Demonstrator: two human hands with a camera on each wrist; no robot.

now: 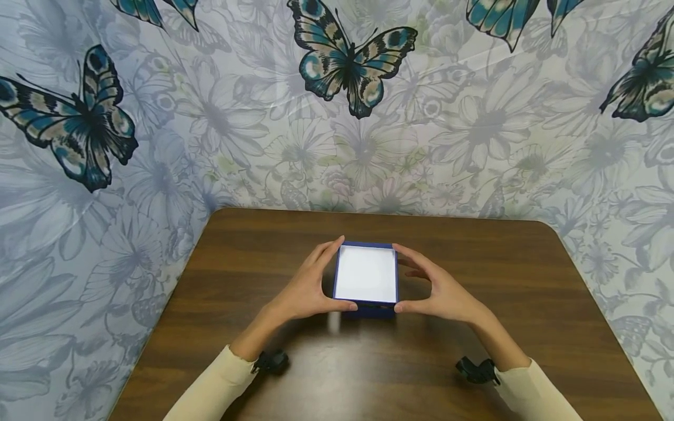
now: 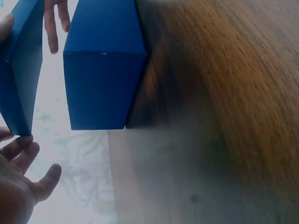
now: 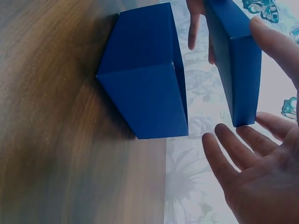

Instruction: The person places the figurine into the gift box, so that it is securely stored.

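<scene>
A shallow blue box lid (image 1: 367,273) shows a white face framed by blue edges in the head view. My left hand (image 1: 308,286) grips it from the left, thumb at the near corner and fingers at the far one. On the opposite side my right hand (image 1: 442,286) holds it the same way. Beneath the lid stands a deeper blue box (image 3: 142,93) on the table, mostly hidden from above. Both wrist views show a gap between the lid (image 2: 23,70) and the box (image 2: 100,88).
The brown wooden table (image 1: 253,251) reaches back to a cloth backdrop (image 1: 368,158) printed with flowers and butterflies. Dark straps with small devices (image 1: 271,361) sit on both wrists, below cream sleeves (image 1: 216,386).
</scene>
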